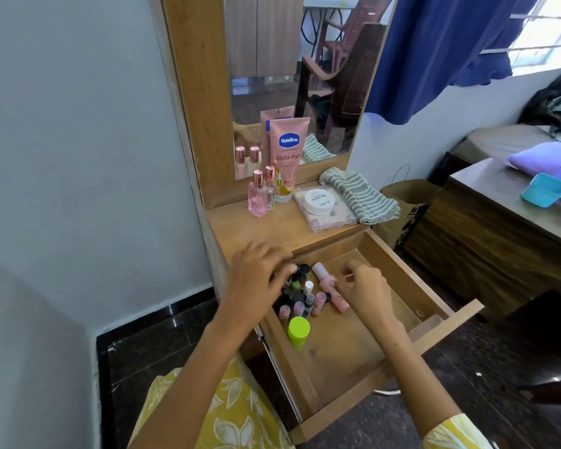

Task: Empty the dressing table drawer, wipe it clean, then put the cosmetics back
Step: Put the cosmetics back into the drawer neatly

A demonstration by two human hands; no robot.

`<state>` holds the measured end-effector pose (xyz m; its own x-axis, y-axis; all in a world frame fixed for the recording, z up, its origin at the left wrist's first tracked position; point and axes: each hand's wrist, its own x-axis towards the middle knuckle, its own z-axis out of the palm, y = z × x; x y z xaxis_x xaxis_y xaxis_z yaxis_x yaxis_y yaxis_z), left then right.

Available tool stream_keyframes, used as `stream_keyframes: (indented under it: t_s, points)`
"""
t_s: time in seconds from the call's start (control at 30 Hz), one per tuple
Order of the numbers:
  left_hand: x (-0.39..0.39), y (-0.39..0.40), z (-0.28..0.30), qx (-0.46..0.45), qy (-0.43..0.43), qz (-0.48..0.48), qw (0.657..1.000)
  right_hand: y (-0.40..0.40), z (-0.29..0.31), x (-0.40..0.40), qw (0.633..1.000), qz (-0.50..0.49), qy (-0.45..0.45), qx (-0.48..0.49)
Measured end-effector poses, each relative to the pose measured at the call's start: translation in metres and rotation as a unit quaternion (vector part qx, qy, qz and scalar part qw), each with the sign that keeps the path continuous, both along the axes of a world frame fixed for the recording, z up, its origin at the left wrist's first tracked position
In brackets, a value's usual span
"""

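Bedroom corner, pale wall at 9 o'clock, blue curtain [434,53] at 1 o'clock, wooden dressing table with mirror [292,76] in centre. Worktop [240,228] carries pink perfume bottles [258,197], Vaseline tube [289,153], flat palette box with white jar [319,202] on top, striped cloth [360,196] at its 3 o'clock edge.

Drawer [447,322] pulled out toward the person, long axis running 11 to 5 o'clock. Cosmetics cluster [300,301] of small bottles and tubes packed at the drawer's 10 o'clock end; green-capped bottle [298,330] stands at the cluster's 6 o'clock side; pink tube [331,291] lies flat, axis roughly 11 to 5 o'clock.

Left hand [256,280] is over the cluster's 9 o'clock side, fingers curled down among the dark bottles; motion blur, cannot tell if anything is gripped. Right hand [370,290] sits just at 3 o'clock of the pink tube, fingers loosely bent, thumb and forefinger near each other; whether it pinches something is unclear.

Judgement: emptying stage, drawer part cleared. Right hand nearer the pink tube, left nearer the cluster. Bare drawer floor from 3 to 6 o'clock gives room; worktop front strip is free for set-down.
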<state>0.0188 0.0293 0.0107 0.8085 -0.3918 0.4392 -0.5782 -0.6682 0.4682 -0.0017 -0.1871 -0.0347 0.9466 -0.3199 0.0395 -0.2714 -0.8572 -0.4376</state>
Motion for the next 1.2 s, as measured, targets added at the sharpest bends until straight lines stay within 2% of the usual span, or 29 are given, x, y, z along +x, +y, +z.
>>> stream_keyframes:
  t_s: [0.07, 0.17, 0.27, 0.4, 0.57, 0.7, 0.83, 1.0, 1.1, 1.2]
  points:
    - [0.022, 0.000, 0.010, -0.008, -0.036, 0.044, 0.998, 0.014, 0.011, -0.004, 0.998, 0.016, -0.056, 0.011]
    - [0.061, -0.002, 0.022, -0.009, -0.074, 0.092, 0.993, 0.033, 0.021, -0.004, 0.995, 0.050, -0.084, 0.025]
    - [0.097, -0.003, 0.023, 0.049, -0.084, 0.113, 0.989, 0.042, 0.025, -0.001, 0.992, 0.073, -0.105, 0.025]
    - [0.119, -0.004, 0.023, 0.113, -0.089, 0.066, 0.987, 0.047, 0.029, 0.001, 0.989, 0.079, -0.120, 0.021]
    - [0.121, -0.004, 0.031, 0.022, -0.083, 0.051, 0.995, 0.045, 0.031, 0.000, 0.989, 0.086, -0.118, 0.020]
    - [0.123, -0.002, 0.025, -0.012, -0.047, 0.055, 0.997, 0.043, 0.033, 0.000, 0.989, 0.085, -0.119, 0.019]
    - [0.120, 0.002, 0.017, 0.013, -0.047, 0.027, 0.998, 0.040, 0.032, -0.001, 0.988, 0.087, -0.124, 0.021]
    - [0.098, 0.006, 0.016, -0.004, -0.048, 0.010, 0.999, 0.038, 0.034, -0.004, 0.984, 0.093, -0.144, 0.054]
    - [0.074, 0.006, 0.020, -0.007, -0.014, -0.021, 1.000, 0.040, 0.039, -0.003, 0.971, 0.118, -0.173, 0.115]
    - [0.054, -0.002, 0.025, 0.015, 0.026, -0.055, 0.998, 0.044, 0.048, -0.004, 0.966, 0.162, -0.163, 0.118]
